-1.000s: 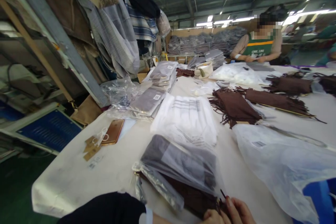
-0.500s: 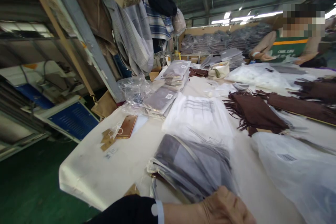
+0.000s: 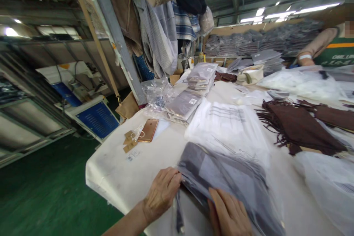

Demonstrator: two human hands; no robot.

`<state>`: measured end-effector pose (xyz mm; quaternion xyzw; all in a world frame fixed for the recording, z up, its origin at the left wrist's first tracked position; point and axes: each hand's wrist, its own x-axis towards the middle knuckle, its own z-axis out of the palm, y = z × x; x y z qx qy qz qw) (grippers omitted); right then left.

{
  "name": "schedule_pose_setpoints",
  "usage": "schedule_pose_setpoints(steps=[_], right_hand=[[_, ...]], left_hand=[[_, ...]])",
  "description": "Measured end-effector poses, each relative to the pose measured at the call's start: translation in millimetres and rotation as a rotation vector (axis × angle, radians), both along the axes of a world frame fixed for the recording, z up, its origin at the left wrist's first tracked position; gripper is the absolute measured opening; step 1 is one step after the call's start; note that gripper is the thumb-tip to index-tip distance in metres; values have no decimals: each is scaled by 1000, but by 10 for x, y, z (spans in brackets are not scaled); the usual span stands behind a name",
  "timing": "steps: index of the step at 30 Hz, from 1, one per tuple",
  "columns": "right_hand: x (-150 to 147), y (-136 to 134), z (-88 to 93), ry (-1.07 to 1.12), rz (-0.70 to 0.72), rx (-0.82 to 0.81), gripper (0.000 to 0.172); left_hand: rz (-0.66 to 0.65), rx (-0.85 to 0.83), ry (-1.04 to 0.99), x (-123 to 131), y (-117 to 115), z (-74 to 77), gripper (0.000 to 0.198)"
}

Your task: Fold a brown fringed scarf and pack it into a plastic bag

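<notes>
A clear plastic bag point(image 3: 238, 177) with a dark grey strapped article inside lies on the table in front of me. My left hand point(image 3: 164, 190) pinches its near-left corner, with fingertips closed on the plastic. On the near edge, my right hand point(image 3: 231, 212) has its fingers bent over the film; the thumb is partly hidden. Below my left hand hangs a narrow dark strip point(image 3: 179, 212) with a small metal-looking end. White printed plastic bags point(image 3: 226, 120) lie just beyond the grey article.
Packed grey goods point(image 3: 182, 105) are stacked farther back. A phone point(image 3: 148, 130) and brown tags point(image 3: 129, 142) lie to the left. Brown fringed pieces point(image 3: 298, 123) and a white plastic bag point(image 3: 329, 177) are at right. Across the table, a person's arm point(image 3: 315, 48) shows. Garments point(image 3: 162, 33) hang above.
My left hand has moved from the near edge back to the bag's left corner. My right hand has come into view on the near edge. The view has swung left.
</notes>
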<state>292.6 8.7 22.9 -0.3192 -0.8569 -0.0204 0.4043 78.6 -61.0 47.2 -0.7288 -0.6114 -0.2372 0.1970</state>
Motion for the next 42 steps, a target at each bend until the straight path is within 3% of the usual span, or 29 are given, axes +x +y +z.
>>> schedule_pose_setpoints(steps=[4,6,8,11,15,18,22,25,29,31,34,38,42], right_hand=[[-665,184,172,-115,91,-39,20],[-883,244,173,-173,114,-82,19],[-1018,294,144,-210,138,-107,23],[-1110,357,115,-231,210,-111,29],[-1126,375,123,-231,339,-111,31],[-1097,334,109,-213,439,-101,31],[-1018,306,75,-167,529,-43,28],[-936,338,71,-185,580,49,30],[-789,379,56,-233,552,134,35],[-689,372,18,-274,477,155,36],[-528,327,-65,-354,349,184,40],[-402,266,-127,-350,232,133,42],[-420,292,-98,-294,233,-17,41]], left_hand=[[244,-27,-262,-3,8,-218,32],[398,-158,-539,24,55,-257,40],[484,-288,-755,45,99,-257,30],[497,-328,-850,96,126,-238,12],[417,-226,-946,206,118,-268,22],[363,-74,-893,262,135,-344,28],[520,-16,-768,264,214,-429,23],[567,-87,-600,223,332,-404,30],[450,-299,-435,85,447,-271,13],[391,-355,-429,-22,386,-179,13],[387,-503,-461,-180,136,-33,34],[533,-740,-538,-236,-204,82,24],[680,-833,-600,-131,-300,63,25]])
